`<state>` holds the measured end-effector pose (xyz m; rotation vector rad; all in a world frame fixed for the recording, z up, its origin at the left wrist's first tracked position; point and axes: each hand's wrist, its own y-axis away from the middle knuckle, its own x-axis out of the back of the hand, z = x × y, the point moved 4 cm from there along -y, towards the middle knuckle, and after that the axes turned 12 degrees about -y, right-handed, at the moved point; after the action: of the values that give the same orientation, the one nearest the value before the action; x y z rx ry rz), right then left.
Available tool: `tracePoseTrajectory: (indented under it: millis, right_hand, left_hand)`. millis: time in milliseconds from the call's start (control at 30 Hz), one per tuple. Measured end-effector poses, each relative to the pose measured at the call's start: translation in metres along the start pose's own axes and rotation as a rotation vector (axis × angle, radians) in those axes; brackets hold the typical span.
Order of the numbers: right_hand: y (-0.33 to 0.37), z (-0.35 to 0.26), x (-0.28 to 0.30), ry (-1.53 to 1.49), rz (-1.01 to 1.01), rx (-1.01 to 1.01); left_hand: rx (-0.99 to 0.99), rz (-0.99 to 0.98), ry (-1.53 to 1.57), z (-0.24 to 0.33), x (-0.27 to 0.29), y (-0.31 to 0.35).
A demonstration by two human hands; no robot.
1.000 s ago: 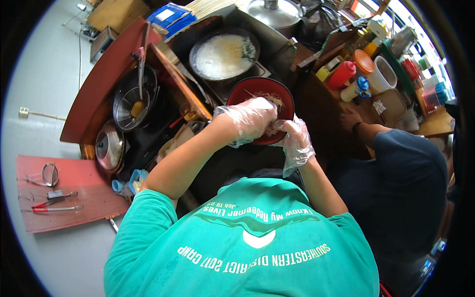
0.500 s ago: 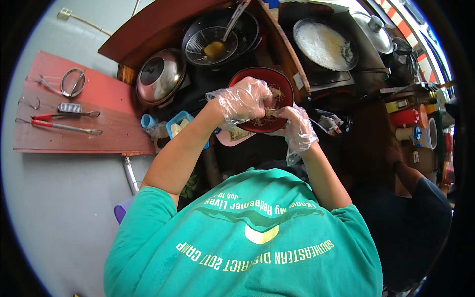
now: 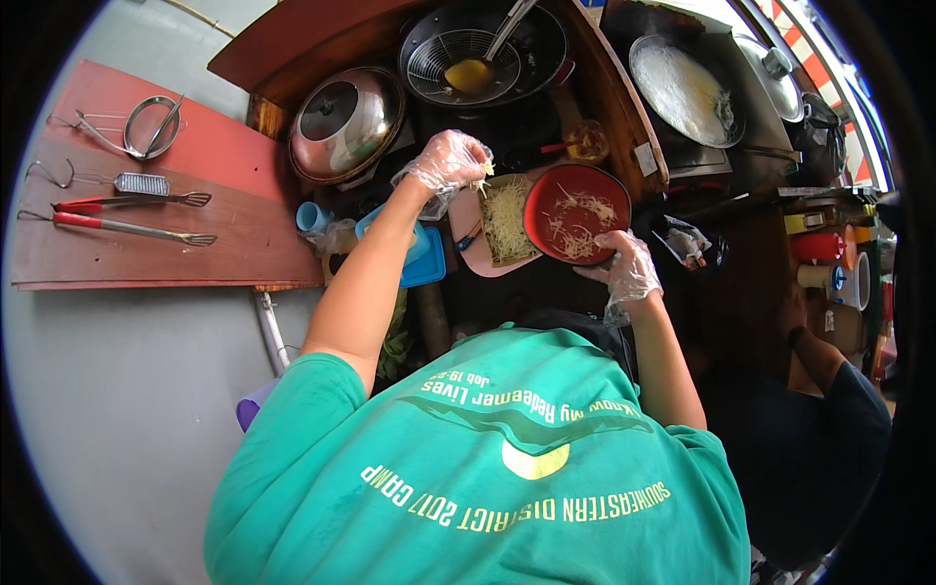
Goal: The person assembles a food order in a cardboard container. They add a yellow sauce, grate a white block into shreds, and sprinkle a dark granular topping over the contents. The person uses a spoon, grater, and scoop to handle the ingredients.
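Observation:
My right hand (image 3: 632, 270), in a clear plastic glove, grips the lower right rim of a red bowl (image 3: 546, 203). Loose pale shreds (image 3: 585, 207) lie inside that bowl. My left hand (image 3: 450, 162), gloved the same way, is closed in a pinch, with a few pale shreds hanging from its fingertips. Between the two hands sits a rectangular slab (image 3: 505, 222) topped with similar shreds; what is under them I cannot make out. It rests on a pink board (image 3: 480, 259). Partly behind my left forearm is a blue container (image 3: 421, 263).
Ahead stand a wok (image 3: 546, 49) with a wire strainer (image 3: 429, 68), and a domed lidded pan (image 3: 341, 127). A pan of pale bubbling liquid (image 3: 682, 93) is far right. Tongs (image 3: 136, 226) and a strainer lie on the left shelf (image 3: 195, 258). A person's arm (image 3: 817, 353) shows at right.
My left hand has come out of the bowl and moved left with some shreds. The bowl has shifted right in my right hand, uncovering the shred-topped slab.

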<state>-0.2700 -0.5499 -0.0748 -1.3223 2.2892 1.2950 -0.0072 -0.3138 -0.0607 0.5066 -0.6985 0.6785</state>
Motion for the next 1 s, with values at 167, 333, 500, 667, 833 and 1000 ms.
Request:
tracePoseTrajectory:
  millis: [167,333,500,667,833,1000]
  right_hand:
    - [0.024,-0.008,0.030,-0.035,0.077,0.065]
    - [0.046,-0.014,0.045,-0.084,0.111,0.090]
    - [0.058,-0.016,0.052,-0.107,0.183,0.112]
    - [0.066,-0.015,0.056,-0.138,0.221,0.138]
    - [0.071,-0.014,0.059,-0.163,0.231,0.147]
    - [0.072,-0.011,0.062,-0.160,0.238,0.145]
  left_hand:
    - [-0.001,-0.119,-0.323,-0.038,-0.062,-0.042]
    - [-0.093,-0.226,-0.573,-0.044,-0.093,-0.065]
    - [-0.027,-0.299,-0.647,-0.064,-0.100,-0.081]
    - [-0.045,-0.275,-0.664,-0.078,-0.095,-0.084]
    - [0.036,-0.367,-0.663,-0.075,-0.093,-0.079]
    - [0.025,-0.261,-0.624,-0.072,-0.089,-0.073]
